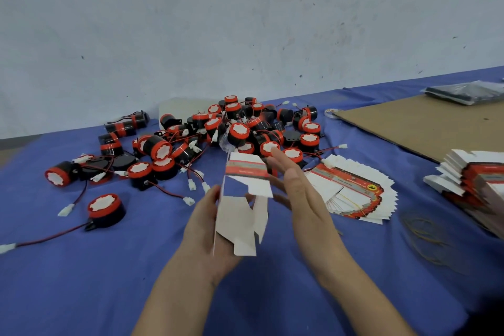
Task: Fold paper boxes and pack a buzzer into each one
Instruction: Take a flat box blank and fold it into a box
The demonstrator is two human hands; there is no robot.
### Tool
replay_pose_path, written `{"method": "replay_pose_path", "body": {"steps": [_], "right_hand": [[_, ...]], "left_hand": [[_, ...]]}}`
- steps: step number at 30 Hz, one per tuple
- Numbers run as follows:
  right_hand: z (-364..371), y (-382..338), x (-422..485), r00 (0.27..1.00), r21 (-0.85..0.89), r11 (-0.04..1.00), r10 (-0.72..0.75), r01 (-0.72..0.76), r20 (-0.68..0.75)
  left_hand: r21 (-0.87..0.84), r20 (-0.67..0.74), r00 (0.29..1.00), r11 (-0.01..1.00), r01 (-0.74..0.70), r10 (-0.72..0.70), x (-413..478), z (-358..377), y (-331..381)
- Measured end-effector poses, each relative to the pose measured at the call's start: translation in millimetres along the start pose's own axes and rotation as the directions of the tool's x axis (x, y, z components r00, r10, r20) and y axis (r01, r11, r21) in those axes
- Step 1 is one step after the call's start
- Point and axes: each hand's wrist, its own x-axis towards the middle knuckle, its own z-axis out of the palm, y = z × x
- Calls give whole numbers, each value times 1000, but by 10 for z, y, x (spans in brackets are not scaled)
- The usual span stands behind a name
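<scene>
A white paper box [240, 215] with a red printed band is partly unfolded in mid-air over the blue table, its flaps open. My left hand [201, 229] grips it from below and behind. Fingers stretched out flat, my right hand [297, 191] presses against the box's right side. A heap of black buzzers with red rims and white faces [234, 128] lies behind the box, with red-black wires and white plugs. One single buzzer [105, 210] lies apart on the left. A fanned pile of flat boxes [354, 191] lies to the right of my hands.
A blue cloth covers the table [109, 281]. A brown cardboard sheet [422, 123] lies at the back right, with a dark plastic-wrapped pack [469, 93] beyond it. Another stack of flat boxes [474, 183] sits at the right edge. Loose rubber bands [425, 237] lie near it. A grey wall stands behind.
</scene>
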Motion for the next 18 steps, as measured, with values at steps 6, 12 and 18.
{"method": "replay_pose_path", "body": {"steps": [6, 12, 18], "right_hand": [[-21, 77, -104, 958, -384, 885, -193, 262, 210], [-123, 89, -46, 998, -209, 977, -39, 49, 47], [35, 57, -107, 970, -284, 955, -12, 83, 244]], "left_hand": [[124, -81, 995, 991, -44, 54, 51, -79, 92], [360, -196, 904, 885, -294, 380, 72, -109, 231], [393, -258, 924, 904, -168, 284, 24, -65, 177]]}}
